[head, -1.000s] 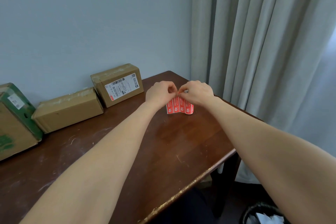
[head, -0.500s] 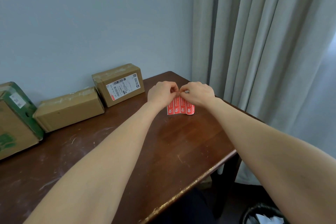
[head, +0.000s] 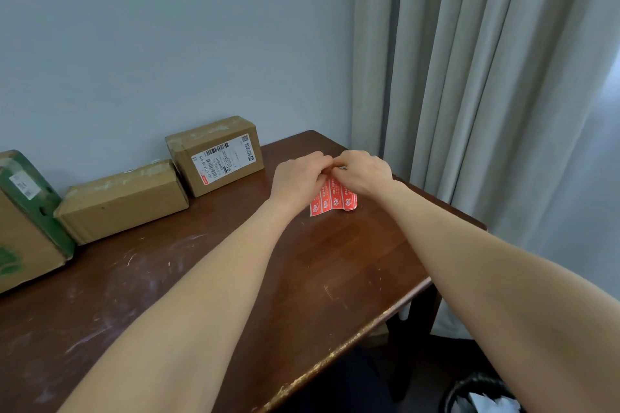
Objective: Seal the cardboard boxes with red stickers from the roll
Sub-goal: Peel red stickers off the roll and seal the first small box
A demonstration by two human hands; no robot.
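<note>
home room | scuffed wooden table point(head: 208, 295) | grey curtains point(head: 486, 77) | painted wall point(head: 167, 43)

Sticker strip point(head: 333, 201) top hidden behind hands; green box point(head: 23, 218) cut off, probably cardboard.

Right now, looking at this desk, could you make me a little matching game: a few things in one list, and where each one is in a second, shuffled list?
Things:
1. strip of red stickers
2. brown cardboard box with the white barcode label
3. green and brown cardboard box
4. plain long brown cardboard box

Places:
A. at the far left edge of the view
B. pinched at its top between both hands
C. between two other boxes, along the wall
D. rightmost of the boxes, against the wall

Pairs: 1-B, 2-D, 3-A, 4-C
</note>
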